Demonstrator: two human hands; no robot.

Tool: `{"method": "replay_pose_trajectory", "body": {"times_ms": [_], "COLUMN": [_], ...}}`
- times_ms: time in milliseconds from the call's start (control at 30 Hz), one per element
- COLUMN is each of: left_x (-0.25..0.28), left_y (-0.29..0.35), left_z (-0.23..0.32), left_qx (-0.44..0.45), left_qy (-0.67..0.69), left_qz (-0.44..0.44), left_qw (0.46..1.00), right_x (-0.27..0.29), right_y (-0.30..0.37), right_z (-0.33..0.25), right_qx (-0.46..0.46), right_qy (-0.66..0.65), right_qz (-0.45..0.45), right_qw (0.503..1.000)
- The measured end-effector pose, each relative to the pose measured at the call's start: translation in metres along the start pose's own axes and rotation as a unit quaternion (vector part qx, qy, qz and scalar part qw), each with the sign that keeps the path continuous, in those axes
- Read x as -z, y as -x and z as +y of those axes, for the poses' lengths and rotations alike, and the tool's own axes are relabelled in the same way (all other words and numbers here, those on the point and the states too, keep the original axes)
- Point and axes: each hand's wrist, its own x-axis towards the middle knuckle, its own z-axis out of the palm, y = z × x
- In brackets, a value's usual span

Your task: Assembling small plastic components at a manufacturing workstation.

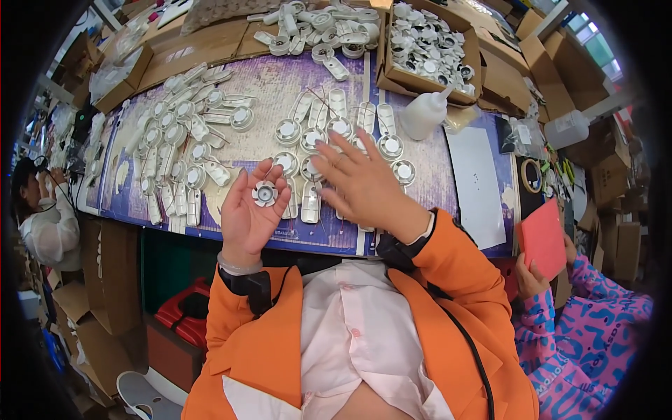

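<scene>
My left hand point(245, 215) is turned palm up, its fingers curled around a small white fan wheel point(264, 194) with a grey centre. Stretched out and spread, the fingers of my right hand point(371, 183) are over a group of white handheld-fan housings point(288, 131) with round heads and short handles. Whether the right fingertips touch a housing, I cannot tell; they partly hide several. Thin dark reddish wires stick up from some housings. More white housings point(175, 133) lie in a dense cluster on the table's left.
A cardboard box point(470, 70) of small white fan wheels stands at the back, beside a pile of white housings point(322, 28). A white squeeze bottle point(424, 115) and a white sheet point(479, 185) are to the right. Another person's hand holds a red pad point(543, 240); someone else sits far left.
</scene>
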Motion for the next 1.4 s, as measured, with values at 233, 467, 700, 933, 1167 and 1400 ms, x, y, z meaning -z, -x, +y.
{"method": "replay_pose_trajectory", "body": {"times_ms": [233, 467, 700, 933, 1167, 1400], "left_x": [-0.017, -0.039, -0.047, -0.044, -0.01, -0.002], "left_y": [-0.012, -0.015, -0.019, -0.017, -0.006, 0.02], "left_z": [-0.016, -0.034, -0.048, -0.04, -0.01, 0.012], "left_qx": [0.003, 0.07, 0.089, 0.077, 0.034, -0.024], "left_qy": [-0.037, -0.038, -0.041, -0.115, -0.091, -0.1], "left_qz": [0.011, -0.038, -0.042, -0.088, -0.104, -0.088], "left_qw": [0.999, 0.996, 0.994, 0.986, 0.99, 0.991], "right_x": [0.011, 0.025, 0.016, 0.088, 0.122, 0.092], "right_y": [-0.011, -0.015, 0.0, 0.005, 0.015, 0.008], "right_z": [-0.002, -0.032, -0.029, 0.006, 0.156, 0.23], "right_qx": [0.026, 0.014, 0.021, -0.025, -0.299, -0.298], "right_qy": [0.033, -0.104, -0.099, -0.085, -0.169, 0.074], "right_qz": [0.009, 0.125, 0.157, 0.279, 0.318, 0.213], "right_qw": [0.999, 0.987, 0.982, 0.956, 0.883, 0.928]}}
